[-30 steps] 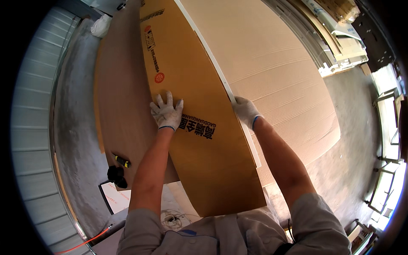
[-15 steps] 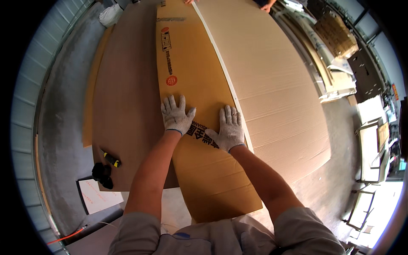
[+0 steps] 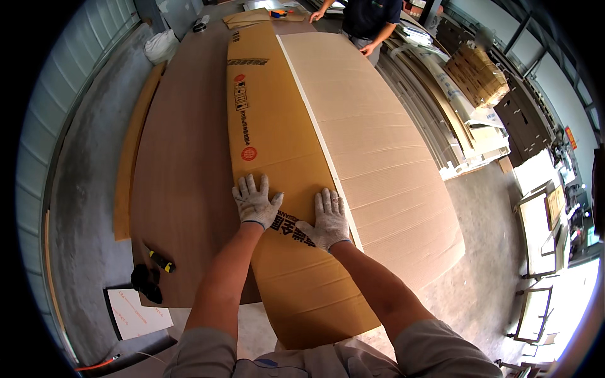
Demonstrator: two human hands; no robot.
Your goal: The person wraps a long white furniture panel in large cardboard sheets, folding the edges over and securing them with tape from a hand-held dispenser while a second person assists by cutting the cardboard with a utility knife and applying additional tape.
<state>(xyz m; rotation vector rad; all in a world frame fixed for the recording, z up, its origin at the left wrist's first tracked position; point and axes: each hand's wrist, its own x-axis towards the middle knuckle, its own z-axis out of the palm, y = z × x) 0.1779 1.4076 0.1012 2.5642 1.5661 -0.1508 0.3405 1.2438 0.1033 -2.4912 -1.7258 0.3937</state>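
Note:
A long strip of brown cardboard (image 3: pixel 290 138) with black print and red round marks runs lengthwise over a large table. My left hand (image 3: pixel 256 200), in a greyish work glove, lies flat on it near its left edge, fingers spread. Beside it my right hand (image 3: pixel 329 220), gloved alike, presses flat near the right edge, its thumb over the black print. A narrow white strip (image 3: pixel 315 126) runs along the cardboard's right edge. To the right spreads a wide, paler, creased cardboard sheet (image 3: pixel 384 151). The near end of the brown cardboard hangs past the table toward me.
The brown tabletop (image 3: pixel 183 145) carries a black and yellow tool (image 3: pixel 162 261) and a black object (image 3: pixel 146 282) at its near left corner. Across the table stands a co-worker (image 3: pixel 372 19) in a dark shirt. Stacked boards (image 3: pixel 435 101) and a carton (image 3: pixel 477 75) line the right.
My view has tilted up, bringing the table's far end and the co-worker into sight. The co-worker's hand has left the cardboard's far end. Both my hands keep their places on the cardboard.

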